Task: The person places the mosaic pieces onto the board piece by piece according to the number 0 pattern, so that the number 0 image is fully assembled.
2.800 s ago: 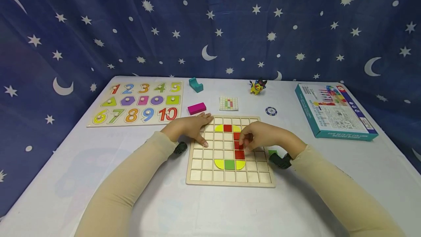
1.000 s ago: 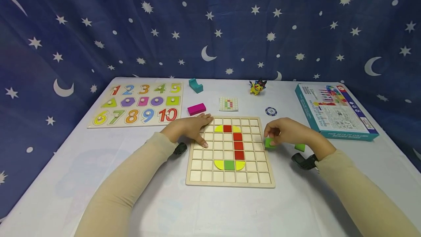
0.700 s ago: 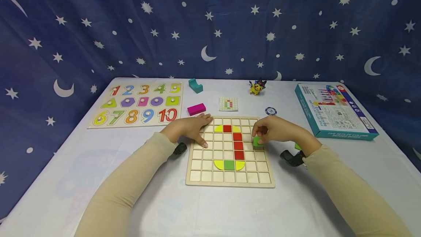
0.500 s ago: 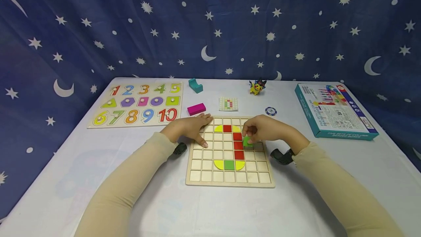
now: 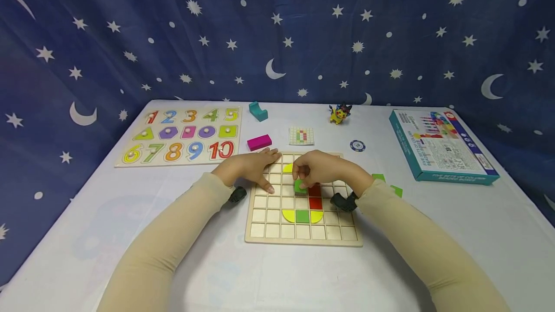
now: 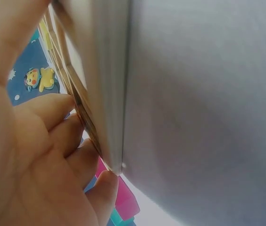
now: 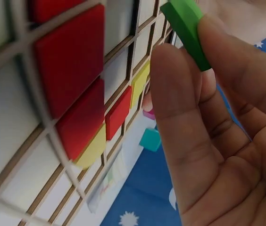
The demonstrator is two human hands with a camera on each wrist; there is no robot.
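Observation:
A wooden grid board [image 5: 264, 215] lies in front of me with a column of red tiles [image 5: 315, 197] and a yellow-green-yellow row [image 5: 302, 216] below it. My right hand [image 5: 303, 177] pinches a green square tile [image 5: 299, 187] just above the cells left of the red column. In the right wrist view the green tile [image 7: 185, 28] sits between thumb and fingers over the red tiles [image 7: 71, 56]. My left hand [image 5: 260, 167] rests flat on the board's upper left corner. In the left wrist view its fingers [image 6: 62, 136] lie against the board's edge [image 6: 104, 94].
Two more green tiles [image 5: 378, 177] [image 5: 396, 190] lie right of the board. Behind it are a pink block [image 5: 259, 142], a pattern card [image 5: 301, 136], a poker chip [image 5: 357, 146], a teal block [image 5: 257, 111] and a yellow toy [image 5: 339, 113]. A number puzzle [image 5: 182, 136] sits left, a box [image 5: 440, 146] right.
My right hand left the red column, took a green tile from the table right of the board and carried it left over the grid. The left hand stayed put.

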